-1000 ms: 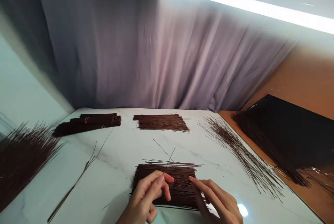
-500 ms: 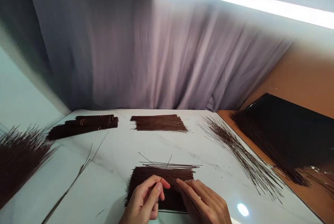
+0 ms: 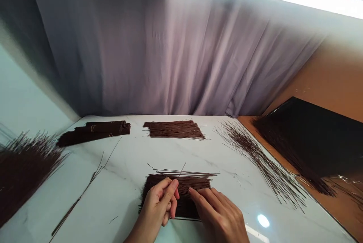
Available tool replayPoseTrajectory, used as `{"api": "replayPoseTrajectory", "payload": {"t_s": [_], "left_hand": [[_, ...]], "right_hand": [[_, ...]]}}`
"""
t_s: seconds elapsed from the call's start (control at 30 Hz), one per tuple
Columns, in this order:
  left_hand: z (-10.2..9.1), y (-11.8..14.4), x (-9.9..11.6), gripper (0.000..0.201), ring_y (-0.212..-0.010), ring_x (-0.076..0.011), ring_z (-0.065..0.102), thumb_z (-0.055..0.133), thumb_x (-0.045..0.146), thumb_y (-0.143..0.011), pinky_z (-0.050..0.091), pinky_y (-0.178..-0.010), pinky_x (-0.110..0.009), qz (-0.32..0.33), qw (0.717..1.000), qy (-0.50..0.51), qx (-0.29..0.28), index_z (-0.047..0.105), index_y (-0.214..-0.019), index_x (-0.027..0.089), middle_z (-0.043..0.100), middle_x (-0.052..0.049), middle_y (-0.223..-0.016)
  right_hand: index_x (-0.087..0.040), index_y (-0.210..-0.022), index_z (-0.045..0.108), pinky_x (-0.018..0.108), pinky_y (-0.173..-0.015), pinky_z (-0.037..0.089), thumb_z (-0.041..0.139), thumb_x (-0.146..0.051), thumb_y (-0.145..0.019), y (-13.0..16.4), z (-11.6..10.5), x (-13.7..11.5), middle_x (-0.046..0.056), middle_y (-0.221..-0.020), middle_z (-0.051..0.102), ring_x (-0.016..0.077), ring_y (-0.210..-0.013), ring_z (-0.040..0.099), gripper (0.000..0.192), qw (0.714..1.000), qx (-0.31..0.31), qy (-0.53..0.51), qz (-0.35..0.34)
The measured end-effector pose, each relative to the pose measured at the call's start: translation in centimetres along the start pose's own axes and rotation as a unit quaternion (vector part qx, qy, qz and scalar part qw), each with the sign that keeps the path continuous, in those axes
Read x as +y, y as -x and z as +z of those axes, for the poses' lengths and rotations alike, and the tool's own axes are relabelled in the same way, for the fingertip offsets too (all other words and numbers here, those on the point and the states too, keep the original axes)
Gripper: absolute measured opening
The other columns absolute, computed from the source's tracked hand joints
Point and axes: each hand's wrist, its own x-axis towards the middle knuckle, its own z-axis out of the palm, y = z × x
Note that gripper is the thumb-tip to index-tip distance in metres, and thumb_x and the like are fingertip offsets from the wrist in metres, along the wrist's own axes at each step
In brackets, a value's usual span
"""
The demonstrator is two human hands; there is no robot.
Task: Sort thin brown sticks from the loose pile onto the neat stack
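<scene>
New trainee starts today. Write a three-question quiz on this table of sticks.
1. True or false: both hands rest on the near pile of sticks.
2. Which lies at the far left of the table? A) tied bundles B) a loose fan of sticks C) a black tray
3. Fill in: the left hand pinches a single ____ that points up and away.

Key:
1. True. The left hand and right hand both lie on it.
2. A. The tied bundles lie there; the fan is on the right, the flat pile in the far middle.
3. stick
</scene>
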Motion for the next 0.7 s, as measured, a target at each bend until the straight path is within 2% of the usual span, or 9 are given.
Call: {"api": "replayPoseTrajectory", "payload": {"t_s": [0.1, 0.37, 0.47, 0.53, 0.6, 0.7], "left_hand": [[-0.2, 0.0, 0.3, 0.059, -0.032, -0.0023, 0.015, 0.059, 0.078, -0.083, 0.015, -0.031, -0.015, 0.008, 1.000, -0.003, 0.009, 0.052, -0.075, 0.020, 0.049, 0.008, -0.042], [0.0, 0.3, 0.4, 0.054, -0.035, -0.0028, 0.018, 0.060, 0.074, -0.085, 0.015, -0.034, -0.015, 0.017, 1.000, 0.013, 0.012, 0.053, -0.079, 0.020, 0.050, 0.008, -0.045], [0.1, 0.5, 0.5, 0.051, -0.039, -0.0032, 0.015, 0.060, 0.069, -0.088, 0.010, -0.037, -0.016, 0.006, 0.999, 0.036, 0.006, 0.054, -0.080, 0.020, 0.048, 0.009, -0.047], [0.2, 0.7, 0.7, 0.049, -0.042, -0.0037, 0.014, 0.061, 0.068, -0.089, 0.007, -0.040, -0.016, -0.001, 0.998, 0.060, 0.003, 0.055, -0.082, 0.020, 0.047, 0.009, -0.049], [0.2, 0.8, 1.0, 0.049, -0.044, -0.0043, 0.015, 0.062, 0.068, -0.088, 0.007, -0.041, -0.017, -0.002, 0.997, 0.081, 0.001, 0.055, -0.082, 0.020, 0.046, 0.009, -0.051], [0.3, 0.8, 1.3, 0.050, -0.045, -0.0045, 0.015, 0.064, 0.068, -0.087, 0.007, -0.041, -0.018, 0.003, 0.996, 0.094, 0.000, 0.055, -0.082, 0.019, 0.043, 0.010, -0.052]], "right_hand": [[-0.022, -0.115, 0.068, 0.028, -0.056, 0.044, 0.047, -0.010, -0.102, -0.1, 0.8, -0.4, 0.002, -0.079, 0.072, 0.0167, -0.063, 0.064, 0.027, 0.999, 0.019, -0.020, 0.027], [-0.023, -0.111, 0.069, 0.028, -0.056, 0.045, 0.049, -0.018, -0.104, 0.5, 2.0, -0.5, 0.003, -0.078, 0.070, 0.0171, -0.063, 0.064, 0.022, 0.996, 0.040, -0.065, 0.055], [-0.023, -0.106, 0.070, 0.025, -0.053, 0.045, 0.046, -0.024, -0.106, 0.2, 1.9, -0.5, 0.003, -0.077, 0.068, 0.0158, -0.062, 0.063, 0.024, 0.984, 0.047, -0.148, 0.086], [-0.024, -0.104, 0.070, 0.024, -0.054, 0.048, 0.047, -0.028, -0.107, -0.2, 1.3, -0.5, 0.002, -0.076, 0.067, 0.0158, -0.064, 0.063, 0.024, 0.966, 0.022, -0.231, 0.118], [-0.025, -0.103, 0.070, 0.023, -0.055, 0.050, 0.051, -0.032, -0.105, -0.7, 0.5, -0.3, 0.001, -0.076, 0.066, 0.0156, -0.064, 0.063, 0.021, 0.943, -0.029, -0.295, 0.154], [-0.026, -0.102, 0.071, 0.022, -0.057, 0.051, 0.055, -0.036, -0.103, -1.0, -0.5, 0.0, 0.001, -0.079, 0.068, 0.0150, -0.065, 0.063, 0.019, 0.912, -0.095, -0.343, 0.204]]}}
